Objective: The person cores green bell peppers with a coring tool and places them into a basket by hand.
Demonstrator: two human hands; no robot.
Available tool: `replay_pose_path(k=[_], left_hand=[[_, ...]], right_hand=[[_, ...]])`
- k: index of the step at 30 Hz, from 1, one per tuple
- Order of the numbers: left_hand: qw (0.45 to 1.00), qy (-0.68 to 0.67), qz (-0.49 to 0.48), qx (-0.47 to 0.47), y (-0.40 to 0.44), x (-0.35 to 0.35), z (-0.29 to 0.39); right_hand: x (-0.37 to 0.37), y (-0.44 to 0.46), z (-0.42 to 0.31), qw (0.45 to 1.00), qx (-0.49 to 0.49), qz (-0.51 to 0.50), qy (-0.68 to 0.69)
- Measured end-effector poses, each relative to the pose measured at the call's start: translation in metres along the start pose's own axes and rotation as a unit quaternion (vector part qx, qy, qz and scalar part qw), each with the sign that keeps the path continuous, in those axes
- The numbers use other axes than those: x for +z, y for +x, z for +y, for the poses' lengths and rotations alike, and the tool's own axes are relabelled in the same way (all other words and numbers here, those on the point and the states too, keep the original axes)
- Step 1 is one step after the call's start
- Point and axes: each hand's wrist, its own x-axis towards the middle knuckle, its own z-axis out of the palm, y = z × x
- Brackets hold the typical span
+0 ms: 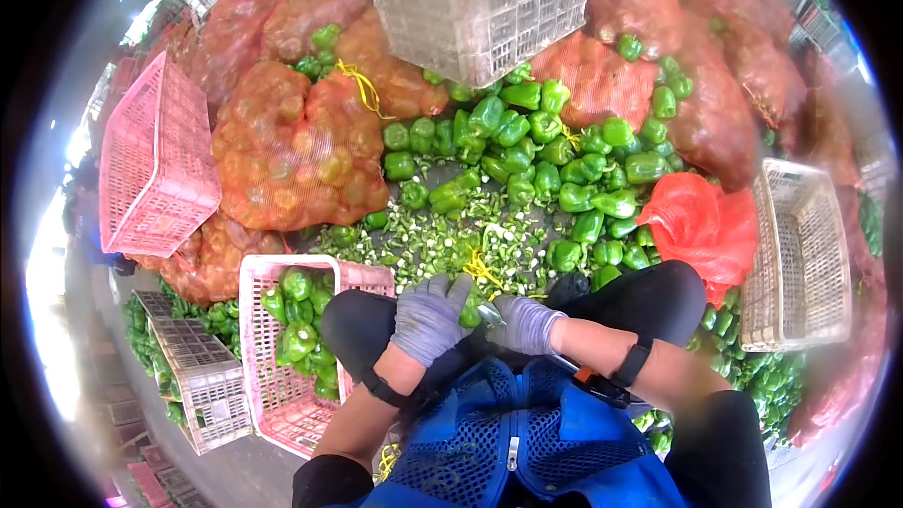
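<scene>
My left hand [433, 322], in a grey-purple work glove, is closed around a green bell pepper [469, 312] above my lap. Close beside it, my right hand [523, 324], gloved alike, grips a small knife [490, 314] whose short metal blade points at the pepper. The knife's handle is hidden inside the glove. To my left stands a pink and white crate [250, 357] partly filled with green bell peppers [301, 341]. Cut green stem pieces [442, 243] litter the floor in front of my knees. Beyond them spreads a heap of loose green bell peppers [555, 169].
Full orange mesh sacks [299, 146] line the far side. A grey crate [484, 19] stands at the back, a pink crate [162, 155] at far left and a white crate [800, 254] at right. A red mesh bag [701, 226] lies by my right knee.
</scene>
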Motion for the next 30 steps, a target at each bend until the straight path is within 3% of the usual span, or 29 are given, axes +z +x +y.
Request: replay_pose_path(k=[5,8,13,15,19,22,23,28,30], left_hand=[[1.000,0.016,0.023,0.006,0.004,0.014,0.002],[1.000,0.016,-0.007,-0.001,0.006,0.017,0.005],[0.998,0.055,0.018,-0.039,0.003,0.023,0.018],[0.997,0.040,0.000,-0.065,0.005,0.022,0.021],[0.975,-0.147,-0.127,-0.107,0.008,0.003,0.006],[0.968,-0.189,-0.142,-0.089,0.005,0.005,-0.003],[0.977,-0.168,-0.100,-0.090,0.004,0.010,-0.002],[0.994,-0.047,-0.080,-0.065,0.008,0.017,0.004],[0.996,0.007,-0.047,-0.071,0.010,0.017,0.009]], right_hand=[[-0.010,-0.006,0.002,0.971,-0.025,0.056,-0.233],[-0.002,-0.007,0.000,0.973,-0.010,0.022,-0.231],[0.000,0.016,0.013,0.999,-0.020,-0.035,-0.026],[-0.004,0.010,0.013,0.999,-0.006,-0.024,-0.046],[-0.010,0.000,0.006,0.989,-0.029,0.002,-0.143],[-0.003,-0.006,-0.002,0.985,-0.031,0.000,-0.170],[0.003,-0.006,0.000,0.985,-0.034,0.011,-0.168],[0.001,-0.003,-0.005,0.998,-0.021,-0.020,-0.053],[0.011,0.008,0.008,1.000,-0.010,0.014,0.007]])
